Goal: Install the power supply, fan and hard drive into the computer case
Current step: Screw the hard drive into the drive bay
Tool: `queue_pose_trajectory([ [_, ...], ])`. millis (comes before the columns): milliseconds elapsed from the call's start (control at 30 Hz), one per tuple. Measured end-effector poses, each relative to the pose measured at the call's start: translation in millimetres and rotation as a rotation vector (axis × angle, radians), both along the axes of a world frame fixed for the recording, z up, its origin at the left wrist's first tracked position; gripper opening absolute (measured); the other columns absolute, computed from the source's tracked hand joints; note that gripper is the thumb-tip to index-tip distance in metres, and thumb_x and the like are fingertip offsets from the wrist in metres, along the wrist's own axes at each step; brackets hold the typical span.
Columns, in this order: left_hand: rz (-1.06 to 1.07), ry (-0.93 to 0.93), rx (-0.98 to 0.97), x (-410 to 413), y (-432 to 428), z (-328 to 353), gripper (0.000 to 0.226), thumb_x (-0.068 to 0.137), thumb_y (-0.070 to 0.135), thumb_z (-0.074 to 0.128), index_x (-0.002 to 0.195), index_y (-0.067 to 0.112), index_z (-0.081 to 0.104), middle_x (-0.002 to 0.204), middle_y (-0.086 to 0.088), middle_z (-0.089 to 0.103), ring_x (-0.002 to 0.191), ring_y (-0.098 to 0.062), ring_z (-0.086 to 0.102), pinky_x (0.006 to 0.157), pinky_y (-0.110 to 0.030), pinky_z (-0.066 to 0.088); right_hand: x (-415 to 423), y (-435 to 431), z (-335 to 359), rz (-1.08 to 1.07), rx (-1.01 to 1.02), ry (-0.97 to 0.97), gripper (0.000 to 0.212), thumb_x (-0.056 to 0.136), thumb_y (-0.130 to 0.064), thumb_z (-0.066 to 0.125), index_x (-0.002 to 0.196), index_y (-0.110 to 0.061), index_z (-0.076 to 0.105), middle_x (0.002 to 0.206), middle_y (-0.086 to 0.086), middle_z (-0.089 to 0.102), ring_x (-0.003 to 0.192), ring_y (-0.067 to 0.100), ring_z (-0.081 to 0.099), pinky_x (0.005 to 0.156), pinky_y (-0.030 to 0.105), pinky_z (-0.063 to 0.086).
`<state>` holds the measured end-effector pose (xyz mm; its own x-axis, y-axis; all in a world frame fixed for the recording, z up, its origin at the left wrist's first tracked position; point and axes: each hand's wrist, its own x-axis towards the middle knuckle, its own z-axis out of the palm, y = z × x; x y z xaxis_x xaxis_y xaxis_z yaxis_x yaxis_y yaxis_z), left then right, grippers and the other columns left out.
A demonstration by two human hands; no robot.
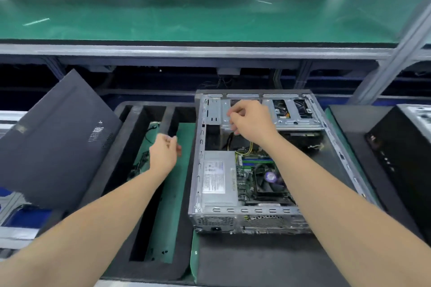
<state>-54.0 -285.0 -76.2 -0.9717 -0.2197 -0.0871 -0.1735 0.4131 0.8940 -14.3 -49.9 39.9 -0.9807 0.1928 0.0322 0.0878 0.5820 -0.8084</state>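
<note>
Head view: computer case (335, 147) lies open, centre right of frame.
Power supply (217, 177): seated in the case's lower left corner.
Fan (268, 179): on the board, lower middle of the case.
Right hand (251, 121): fingers curled at the drive cage (293, 119) up top; grip, can't tell.
Left hand (163, 156): over the foam tray (116, 170) left of centre, fingers curled; holding anything, can't tell.

An electronics assembly line, this: beyond the right hand (251, 121) runs a green-matted shelf (210, 18) on aluminium framing (186, 50). An open computer case (256, 211) sits under it, another case (401, 151) to its right, and a black foam tray (116, 158) lies by the left hand (163, 156).
</note>
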Motion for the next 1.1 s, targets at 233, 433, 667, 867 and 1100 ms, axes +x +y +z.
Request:
queue_pose_trajectory([
  [233, 0.013, -0.165, -0.33, 45, -19, -56, 0.02, 0.102, 0.013, 0.054, 0.111, 0.004, 0.07, 0.105, -0.015, 0.073, 0.105, -0.032, 0.066, 0.085, -0.029, 0.045, 14, -15, -7, 0.186, -0.008, 0.017, 0.015, 0.099, -0.019, 0.058, 0.093, -0.024, 0.072, 0.077, 0.0, 0.075, 0.071, 0.018, 0.074, 0.071, 0.045, 0.064],
  [433, 0.088, -0.114, -0.364, 69, -34, -25, 0.026, 0.1, 0.017, 0.054, 0.119, 0.013, 0.07, 0.107, -0.003, 0.074, 0.104, -0.022, 0.067, 0.088, -0.021, 0.04, 12, -54, 8, 0.332, 0.078, 0.101, 0.022, 0.098, -0.016, 0.054, 0.093, -0.022, 0.074, 0.075, -0.004, 0.072, 0.072, 0.017, 0.071, 0.067, 0.031, 0.057],
  [667, 0.479, -0.075, 0.023, 141, -97, 3, 0.023, 0.096, 0.009, 0.047, 0.103, 0.019, 0.068, 0.084, 0.004, 0.076, 0.077, -0.015, 0.073, 0.07, -0.031, 0.059, 38, -190, 4, 0.733, 0.09, 0.05, 0.017, 0.096, -0.024, 0.057, 0.092, -0.028, 0.073, 0.079, -0.01, 0.071, 0.084, 0.015, 0.068, 0.066, 0.024, 0.049],
  [867, 0.877, 0.024, 0.401, 206, -202, -9, 0.023, 0.097, 0.006, 0.046, 0.092, 0.02, 0.063, 0.076, -0.004, 0.076, 0.062, -0.02, 0.069, 0.059, -0.037, 0.059, 93, -326, -23, 1.017, 0.176, 0.02, 0.014, 0.092, -0.018, 0.062, 0.09, -0.022, 0.076, 0.083, -0.003, 0.076, 0.084, 0.017, 0.072, 0.081, 0.03, 0.054],
  [1100, 1.143, -0.073, 0.439, 293, -357, -44, 0.027, 0.097, 0.007, 0.048, 0.088, 0.025, 0.066, 0.09, -0.004, 0.073, 0.061, -0.018, 0.067, 0.062, -0.036, 0.06, 151, -511, -82, 1.239, 0.286, -0.09, 0.022, 0.096, -0.014, 0.058, 0.105, -0.016, 0.078, 0.099, 0.002, 0.076, 0.09, 0.016, 0.066, 0.076, 0.024, 0.045],
])
